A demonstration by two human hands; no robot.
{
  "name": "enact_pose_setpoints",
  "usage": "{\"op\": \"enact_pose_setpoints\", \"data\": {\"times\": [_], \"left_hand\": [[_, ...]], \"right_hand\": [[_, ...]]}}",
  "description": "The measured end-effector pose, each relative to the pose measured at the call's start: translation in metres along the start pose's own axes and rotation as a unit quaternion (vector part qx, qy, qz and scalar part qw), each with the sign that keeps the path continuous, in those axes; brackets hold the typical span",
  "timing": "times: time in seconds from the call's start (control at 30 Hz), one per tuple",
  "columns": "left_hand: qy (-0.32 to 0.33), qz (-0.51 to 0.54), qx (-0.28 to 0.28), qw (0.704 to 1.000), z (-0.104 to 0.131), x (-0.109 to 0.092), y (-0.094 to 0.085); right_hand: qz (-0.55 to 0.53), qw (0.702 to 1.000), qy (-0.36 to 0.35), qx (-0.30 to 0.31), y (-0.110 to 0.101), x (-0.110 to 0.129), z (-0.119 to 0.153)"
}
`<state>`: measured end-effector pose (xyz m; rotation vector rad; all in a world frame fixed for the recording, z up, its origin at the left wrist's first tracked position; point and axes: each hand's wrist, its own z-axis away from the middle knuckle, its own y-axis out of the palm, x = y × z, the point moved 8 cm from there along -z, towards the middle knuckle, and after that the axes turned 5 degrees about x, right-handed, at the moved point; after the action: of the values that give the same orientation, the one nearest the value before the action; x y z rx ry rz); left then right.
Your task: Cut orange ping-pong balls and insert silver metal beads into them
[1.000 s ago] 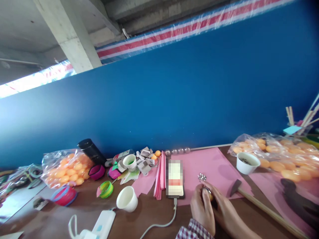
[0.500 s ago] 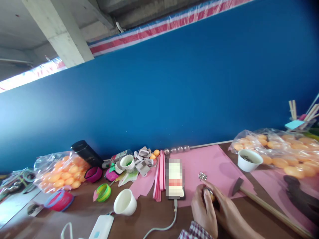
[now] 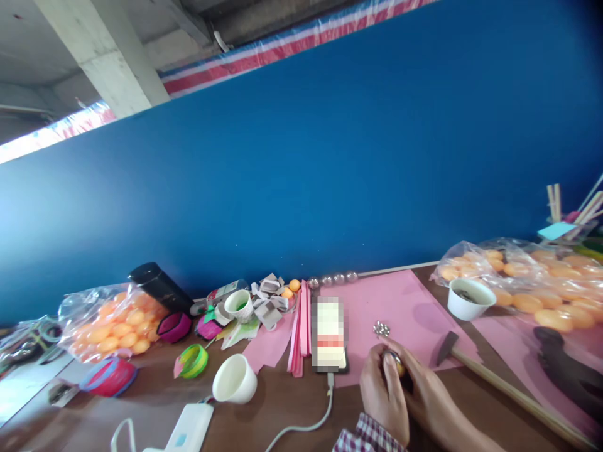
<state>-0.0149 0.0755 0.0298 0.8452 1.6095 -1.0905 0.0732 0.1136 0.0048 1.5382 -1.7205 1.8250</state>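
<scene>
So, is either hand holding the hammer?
No, the hammer lies untouched, and the left hand and right hand surround a shiny round object.

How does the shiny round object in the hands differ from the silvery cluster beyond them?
The shiny round object sits between the left hand and right hand; the silvery cluster lies on pink paper. The object shows some gold; the cluster looks silver. The object is largely hidden, the cluster mostly visible. Both gleam.
</scene>
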Motion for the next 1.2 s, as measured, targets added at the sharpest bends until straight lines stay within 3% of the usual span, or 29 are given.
{"op": "enact_pose_setpoints", "data": {"times": [0.63,0.9,1.2], "left_hand": [[0.001,0.005,0.002,1.0,-0.0007,-0.001,-0.0004],[-0.005,0.013,0.008,1.0,-0.001,0.0033,0.0016],[0.0,0.014,0.001,1.0,-0.0006,0.001,0.0009]], "right_hand": [[-0.013,1.0,-0.004,-0.021,-0.0041,0.004,-0.0002],[-0.017,1.0,0.005,-0.009,0.0007,-0.0028,0.0004],[-0.024,1.0,0.019,0.0,-0.0038,0.0051,-0.001]]}}
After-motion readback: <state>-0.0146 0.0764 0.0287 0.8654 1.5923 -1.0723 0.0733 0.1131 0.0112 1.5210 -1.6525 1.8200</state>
